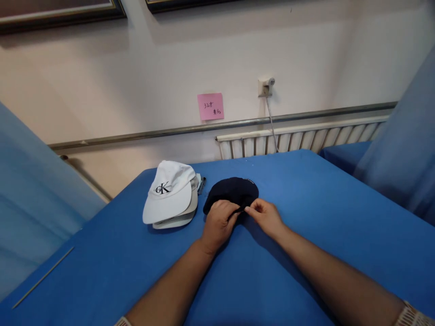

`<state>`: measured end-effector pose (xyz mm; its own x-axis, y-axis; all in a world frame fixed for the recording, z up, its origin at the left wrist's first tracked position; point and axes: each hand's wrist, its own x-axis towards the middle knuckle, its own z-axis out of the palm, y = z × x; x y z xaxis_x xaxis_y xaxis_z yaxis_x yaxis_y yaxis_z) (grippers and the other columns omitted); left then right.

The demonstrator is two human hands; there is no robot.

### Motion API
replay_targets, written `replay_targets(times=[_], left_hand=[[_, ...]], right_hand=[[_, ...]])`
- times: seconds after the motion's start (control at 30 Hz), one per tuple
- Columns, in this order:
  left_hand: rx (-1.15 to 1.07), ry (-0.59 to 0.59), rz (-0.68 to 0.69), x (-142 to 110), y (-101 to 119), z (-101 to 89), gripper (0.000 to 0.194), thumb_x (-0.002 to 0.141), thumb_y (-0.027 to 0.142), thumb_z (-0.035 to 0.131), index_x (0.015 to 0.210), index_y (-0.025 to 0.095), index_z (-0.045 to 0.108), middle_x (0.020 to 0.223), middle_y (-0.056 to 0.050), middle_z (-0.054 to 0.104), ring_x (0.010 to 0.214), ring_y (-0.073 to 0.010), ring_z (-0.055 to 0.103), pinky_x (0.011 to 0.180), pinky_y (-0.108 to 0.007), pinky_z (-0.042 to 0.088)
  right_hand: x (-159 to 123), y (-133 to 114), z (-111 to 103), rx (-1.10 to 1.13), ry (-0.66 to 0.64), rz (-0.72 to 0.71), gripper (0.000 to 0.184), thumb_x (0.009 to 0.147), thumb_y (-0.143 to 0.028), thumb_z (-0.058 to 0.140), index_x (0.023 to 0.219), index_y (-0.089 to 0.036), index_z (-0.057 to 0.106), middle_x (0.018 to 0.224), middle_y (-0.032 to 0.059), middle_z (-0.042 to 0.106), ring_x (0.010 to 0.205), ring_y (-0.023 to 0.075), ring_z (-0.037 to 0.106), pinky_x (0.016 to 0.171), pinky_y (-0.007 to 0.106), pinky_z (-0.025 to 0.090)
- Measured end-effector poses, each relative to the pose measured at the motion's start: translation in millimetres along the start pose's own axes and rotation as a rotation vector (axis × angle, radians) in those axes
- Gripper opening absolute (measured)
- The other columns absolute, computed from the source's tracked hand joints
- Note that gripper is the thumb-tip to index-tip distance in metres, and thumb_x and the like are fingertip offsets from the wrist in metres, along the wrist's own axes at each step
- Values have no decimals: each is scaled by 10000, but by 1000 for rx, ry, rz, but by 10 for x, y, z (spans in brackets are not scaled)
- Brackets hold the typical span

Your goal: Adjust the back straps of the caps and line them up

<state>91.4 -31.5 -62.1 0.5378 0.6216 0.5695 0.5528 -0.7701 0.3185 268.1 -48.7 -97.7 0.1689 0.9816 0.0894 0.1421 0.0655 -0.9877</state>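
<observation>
A dark navy cap [231, 189] lies on the blue-covered table in front of me, its near edge toward my hands. My left hand [220, 222] is closed on that near edge, thumb and fingers pinching it. Close beside it, my right hand [265, 216] pinches the same edge, at what looks like the cap's strap; the small part between the fingertips is too dark to make out. To the left sits a stack of light caps, with a white cap [170, 190] marked with black letters on top and a greyish cap [190, 206] beneath.
The blue table [136, 267] spreads around the caps. A thin stick [42, 278] lies at its left edge. Blue curtains [30, 194] hang on both sides. Behind are a metal rail [152, 134], a radiator [299, 138], a pink note [210, 106] and a socket [264, 87] with a cord.
</observation>
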Motion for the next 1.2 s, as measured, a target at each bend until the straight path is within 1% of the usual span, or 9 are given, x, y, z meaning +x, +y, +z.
replay_targets(times=[0.1, 0.2, 0.33, 0.5, 0.57, 0.67, 0.87, 1.07, 1.2], left_hand=[[64, -18, 85, 2, 9, 2, 173, 918, 198, 494, 1003, 186, 644, 942, -67, 676, 934, -197, 579, 897, -385, 446], [110, -35, 137, 7, 7, 7, 213, 924, 170, 463, 1029, 193, 647, 970, -73, 681, 957, -204, 578, 903, -398, 444], [159, -39, 198, 25, 15, 16, 240, 928, 149, 441, 1037, 180, 653, 996, -87, 682, 972, -215, 576, 894, -411, 448], [146, -116, 204, 12, 48, 45, 268, 926, 150, 445, 1099, 189, 645, 1070, -104, 670, 1021, -228, 575, 934, -447, 431], [88, -134, 155, -8, 55, 60, 271, 913, 179, 486, 1143, 199, 629, 1105, -98, 664, 1052, -234, 568, 957, -454, 423], [-55, -130, 8, -31, 54, 81, 290, 890, 271, 550, 1163, 199, 620, 1110, -84, 667, 1054, -227, 573, 948, -417, 444], [-216, -108, -263, -28, 14, 151, 230, 900, 305, 521, 1019, 212, 694, 989, -57, 705, 963, -205, 609, 893, -375, 470], [-352, -56, -399, -34, -6, 230, 212, 808, 268, 616, 1000, 203, 676, 953, -42, 689, 898, -189, 625, 836, -340, 495], [-342, -69, -382, -30, 2, 238, 143, 779, 232, 639, 913, 195, 674, 881, -30, 669, 854, -181, 614, 801, -325, 488]], right_hand=[[-42, -75, 5, 191, -134, 113, 219, 730, -358, 666, 658, -188, 550, 548, -35, 554, 432, 93, 495, 421, 213, 348], [-86, -140, -21, 432, -194, 241, 212, 703, -340, 710, 748, -166, 599, 675, 18, 645, 494, 105, 573, 404, 194, 340], [-112, -147, -52, 600, -190, 372, 235, 747, -364, 715, 787, -156, 614, 773, 71, 691, 550, 111, 613, 415, 184, 363], [-61, -77, -61, 622, -130, 460, 183, 754, -290, 714, 725, -167, 581, 653, 30, 649, 526, 109, 603, 404, 179, 367], [-34, -49, -70, 642, -121, 498, 133, 765, -251, 681, 745, -169, 579, 631, 14, 636, 531, 108, 610, 404, 172, 364], [-14, -28, -86, 684, -113, 526, 64, 787, -216, 626, 784, -170, 582, 639, 2, 633, 537, 96, 612, 417, 164, 376], [-50, -88, -84, 685, -93, 463, 139, 747, -230, 698, 807, -189, 579, 629, -17, 618, 554, 105, 619, 442, 172, 408], [-62, -103, -67, 623, -91, 448, 131, 762, -238, 703, 789, -175, 591, 633, -3, 625, 552, 108, 624, 451, 179, 428], [-69, -80, -55, 625, -150, 441, 209, 759, -307, 738, 748, -164, 586, 644, 11, 639, 574, 107, 629, 463, 178, 446]])
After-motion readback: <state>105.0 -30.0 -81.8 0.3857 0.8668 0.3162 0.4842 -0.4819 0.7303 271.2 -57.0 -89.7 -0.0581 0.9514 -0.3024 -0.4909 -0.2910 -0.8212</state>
